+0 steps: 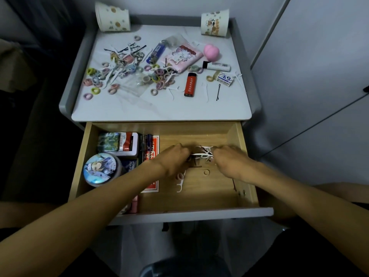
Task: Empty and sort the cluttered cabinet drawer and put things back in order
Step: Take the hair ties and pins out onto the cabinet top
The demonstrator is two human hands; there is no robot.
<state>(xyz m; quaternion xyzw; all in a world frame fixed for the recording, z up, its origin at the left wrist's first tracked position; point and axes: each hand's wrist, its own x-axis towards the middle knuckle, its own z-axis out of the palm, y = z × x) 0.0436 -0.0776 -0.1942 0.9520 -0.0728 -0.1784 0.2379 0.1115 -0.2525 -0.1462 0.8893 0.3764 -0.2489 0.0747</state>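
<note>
Cabinet top (159,110), directly behind open drawer (199,198).

On top:
- first paper cup (112,17) at 11 o'clock
- second paper cup (214,22) at 1 o'clock
- hair-tie pile (123,74) at 9 o'clock
- tissue pack (182,56) near centre
- lighter (189,84) at its 6 o'clock

In drawer:
- boxes (119,143) at 10 o'clock
- round tin (100,169) at 8 o'clock
- floss picks (202,153) at 1 o'clock, between left hand (175,158) and right hand (229,162)

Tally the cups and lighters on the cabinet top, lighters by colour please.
Patterned white paper cups: 2
Translucent blue plastic lighter: 1
Red plastic lighter: 1
White lighter-like stick with black cap, kind uncertain: 1
Total: 5
</note>
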